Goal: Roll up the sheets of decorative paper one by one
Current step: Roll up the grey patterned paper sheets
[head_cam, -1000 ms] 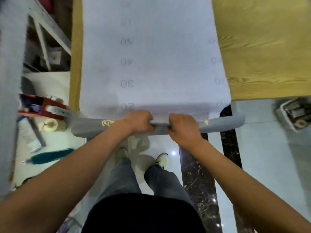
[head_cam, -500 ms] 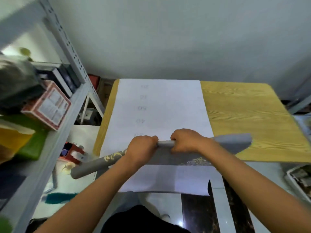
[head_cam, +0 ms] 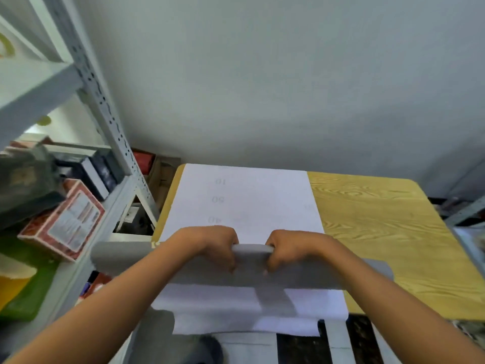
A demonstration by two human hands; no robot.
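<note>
A long sheet of decorative paper [head_cam: 244, 203] lies white side up along the left part of the wooden table [head_cam: 388, 232], with faint numbers printed on it. Its near portion is wound into a grey roll [head_cam: 118, 257] that lies crosswise above the sheet. My left hand [head_cam: 212, 245] and my right hand [head_cam: 294, 246] grip the roll side by side near its middle, fingers curled over its top. A loose white flap of the sheet [head_cam: 246, 311] hangs below the roll over the table's near edge.
A grey metal shelf rack [head_cam: 105, 109] stands at the left with a red box [head_cam: 65, 222], dark books and a green tray [head_cam: 26, 292] on it. A plain wall runs behind the table. Dark and white floor tiles [head_cam: 338, 342] show below the near edge.
The roll has moved forward along the sheet, away from the table's near edge, and both hands went with it. The view has tilted up from the floor to the wall.
</note>
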